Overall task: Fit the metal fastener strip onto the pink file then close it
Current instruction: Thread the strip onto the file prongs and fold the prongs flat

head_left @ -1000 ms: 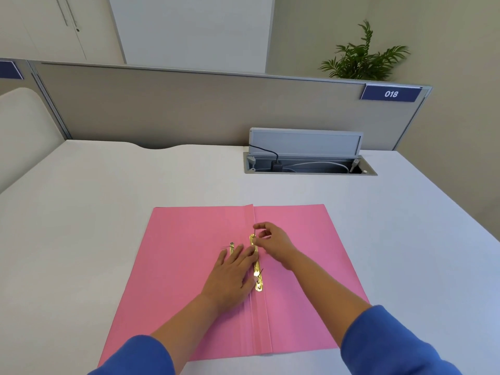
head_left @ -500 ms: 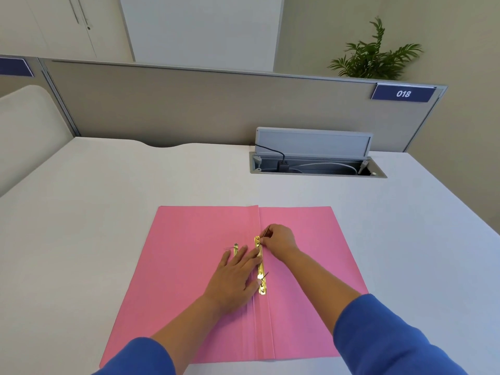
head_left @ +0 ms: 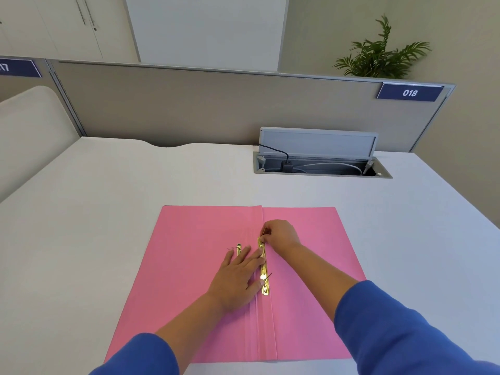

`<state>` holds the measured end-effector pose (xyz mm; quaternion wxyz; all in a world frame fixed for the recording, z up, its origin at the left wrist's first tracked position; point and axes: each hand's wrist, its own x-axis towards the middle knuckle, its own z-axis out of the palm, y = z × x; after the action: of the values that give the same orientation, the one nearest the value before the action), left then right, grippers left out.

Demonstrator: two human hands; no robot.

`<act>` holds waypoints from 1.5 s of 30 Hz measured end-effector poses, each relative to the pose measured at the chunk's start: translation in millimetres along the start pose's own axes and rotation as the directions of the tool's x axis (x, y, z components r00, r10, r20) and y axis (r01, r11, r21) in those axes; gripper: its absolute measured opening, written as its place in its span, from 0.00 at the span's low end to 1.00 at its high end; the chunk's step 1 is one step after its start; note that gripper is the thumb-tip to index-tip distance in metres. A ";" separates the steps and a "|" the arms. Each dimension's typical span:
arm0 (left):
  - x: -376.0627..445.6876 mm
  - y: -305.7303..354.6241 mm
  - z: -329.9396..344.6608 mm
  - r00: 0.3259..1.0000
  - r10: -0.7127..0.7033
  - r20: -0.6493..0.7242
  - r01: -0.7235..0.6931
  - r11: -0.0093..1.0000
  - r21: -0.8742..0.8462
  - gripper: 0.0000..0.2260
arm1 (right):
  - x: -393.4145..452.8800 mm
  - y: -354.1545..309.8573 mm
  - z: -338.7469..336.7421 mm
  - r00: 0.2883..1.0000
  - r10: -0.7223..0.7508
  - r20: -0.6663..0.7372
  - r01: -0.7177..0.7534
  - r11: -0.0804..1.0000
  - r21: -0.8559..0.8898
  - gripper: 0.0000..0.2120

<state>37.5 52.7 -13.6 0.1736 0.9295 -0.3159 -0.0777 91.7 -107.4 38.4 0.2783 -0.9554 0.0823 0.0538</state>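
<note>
While the pink file [head_left: 189, 266] lies wide open on the white desk [head_left: 81, 212], everything is happening right at its centre fold. Starting on the left cover, there's a second brass piece [head_left: 239, 248] lying just beyond the fingertips, mostly hidden under them. Next comes the left hand [head_left: 235, 277], spread flat and wide, palm down, gripping nothing; its fingers reach across to press on the middle of the metal strip [head_left: 263, 269]. That strip runs along the fold, and a thin prong [head_left: 268, 276] pokes up through it near the bottom end. Moving right, the right hand [head_left: 280, 235] is bunched at the strip's top end, thumb and forefinger pinched narrow on what looks like the other prong, though it's too small to be certain.

So I'd say the step in hand is bending that top prong down, with the covers not yet shut. Here's the danger: if the flat hand eases off, the strip could lift off the lower prong, and both holes would need lining up again. Pull the prong sideways too hard and the paper at the fold might tear. And that loose piece on the left could get trapped inside when the cover comes over.
</note>
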 end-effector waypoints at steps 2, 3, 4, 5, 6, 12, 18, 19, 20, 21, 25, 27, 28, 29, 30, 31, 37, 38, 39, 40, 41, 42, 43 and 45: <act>-0.1 0.0 -0.3 1.000 0.004 -0.007 -0.004 1.000 0.001 0.24 | 1.7 -5.4 -4.3 0.997 -0.065 0.049 0.070 0.992 -0.104 0.09; 0.0 0.2 -0.5 1.000 0.005 -0.011 -0.005 1.000 -0.001 0.24 | 2.7 -7.8 -5.7 0.993 -0.092 0.075 0.103 0.983 -0.149 0.09; 0.0 0.6 -0.5 1.000 0.006 -0.014 -0.006 1.000 -0.004 0.24 | 3.6 -10.0 -6.7 0.989 -0.111 0.097 0.127 0.975 -0.181 0.10; 0.1 0.7 -0.4 1.000 0.006 -0.014 -0.006 1.000 -0.005 0.24 | 4.7 -11.9 -7.3 0.986 -0.121 0.114 0.142 0.969 -0.201 0.10; -0.1 0.7 -0.2 1.000 0.005 -0.015 -0.005 1.000 -0.004 0.24 | 6.2 -13.5 -7.4 0.984 -0.124 0.125 0.148 0.966 -0.213 0.11; -0.2 -0.2 0.6 1.000 0.015 -0.022 -0.015 1.000 0.022 0.25 | 13.4 -16.8 -7.3 0.997 0.028 0.079 -0.016 0.990 -0.140 0.09; 0.1 0.0 0.6 0.999 0.022 -0.041 -0.021 0.999 0.026 0.25 | 17.6 -16.2 -0.8 0.962 0.274 0.004 -0.273 0.960 0.061 0.10; 0.1 -0.3 0.7 0.999 0.021 -0.043 -0.020 0.999 0.030 0.25 | 17.9 -15.7 -0.4 0.951 0.310 0.006 -0.309 0.946 0.092 0.10; 0.0 -0.6 0.8 0.999 0.020 -0.043 -0.019 0.999 0.032 0.25 | 18.4 -13.9 0.5 0.940 0.341 0.022 -0.341 0.930 0.134 0.10; -0.1 -0.8 1.1 0.999 0.019 -0.043 -0.018 0.999 0.033 0.25 | 18.6 -11.9 1.5 0.929 0.367 0.049 -0.369 0.909 0.191 0.09; 0.2 -0.9 1.2 0.999 0.014 -0.044 -0.012 0.999 0.033 0.25 | 12.2 -7.9 -0.2 0.922 0.370 0.117 -0.388 0.873 0.296 0.08; 0.5 -0.8 0.9 0.999 0.009 -0.041 -0.007 1.000 0.026 0.25 | 6.8 -7.5 -2.3 0.934 0.338 0.118 -0.358 0.868 0.345 0.14; 0.5 -0.8 0.9 0.999 0.007 -0.041 -0.006 1.000 0.024 0.25 | 2.7 -7.1 -3.7 0.937 0.319 0.140 -0.348 0.853 0.389 0.15; 0.5 -0.9 0.9 0.999 0.006 -0.041 -0.005 1.000 0.023 0.25 | -2.6 -6.8 -5.3 0.939 0.293 0.178 -0.342 0.837 0.427 0.16; 0.4 -1.0 0.8 0.999 0.004 -0.039 -0.003 1.000 0.022 0.25 | -10.0 -6.1 -7.0 0.939 0.265 0.219 -0.339 0.825 0.452 0.16; 0.5 -1.0 0.7 0.999 0.002 -0.035 -0.001 1.000 0.021 0.25 | -18.3 -5.4 -8.2 0.935 0.242 0.259 -0.340 0.819 0.462 0.14; 1.7 -1.0 -0.5 0.999 -0.010 -0.041 0.010 1.000 -0.009 0.24 | -75.5 1.4 -4.4 0.904 0.192 0.383 -0.374 0.790 0.486 0.09; 1.5 -0.8 -0.4 0.999 -0.007 -0.046 0.007 1.000 -0.011 0.23 | -83.2 2.5 -2.1 0.909 0.198 0.367 -0.371 0.786 0.494 0.10; 1.2 -0.6 -0.2 0.999 -0.005 -0.045 0.005 1.000 -0.009 0.22 | -89.8 3.7 0.5 0.916 0.210 0.343 -0.368 0.779 0.507 0.09; 0.9 -0.8 -0.2 0.999 -0.005 -0.039 0.005 1.000 -0.008 0.22 | -95.2 5.0 3.3 0.923 0.223 0.315 -0.365 0.769 0.526 0.09; 0.9 -1.1 -0.4 0.999 -0.007 -0.031 0.007 1.000 -0.008 0.22 | -99.0 5.8 6.5 0.929 0.234 0.288 -0.360 0.755 0.548 0.08; 1.0 -1.0 -0.9 1.000 -0.007 -0.023 0.006 1.000 -0.006 0.23 | -102.8 7.0 9.7 0.934 0.246 0.260 -0.354 0.746 0.565 0.06; 1.3 -0.6 -1.4 1.000 -0.005 -0.017 0.005 1.000 0.000 0.23 | -105.9 8.4 13.0 0.940 0.257 0.224 -0.340 0.752 0.564 0.05; 1.5 -0.1 -2.1 1.000 -0.007 -0.012 0.007 1.000 0.014 0.23 | -110.7 10.7 20.0 0.952 0.276 0.131 -0.303 0.801 0.516 0.04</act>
<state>39.3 52.4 -11.7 0.1685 0.9323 -0.3122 -0.0705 -20.0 -91.5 32.5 0.5213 -0.8158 0.2318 0.0946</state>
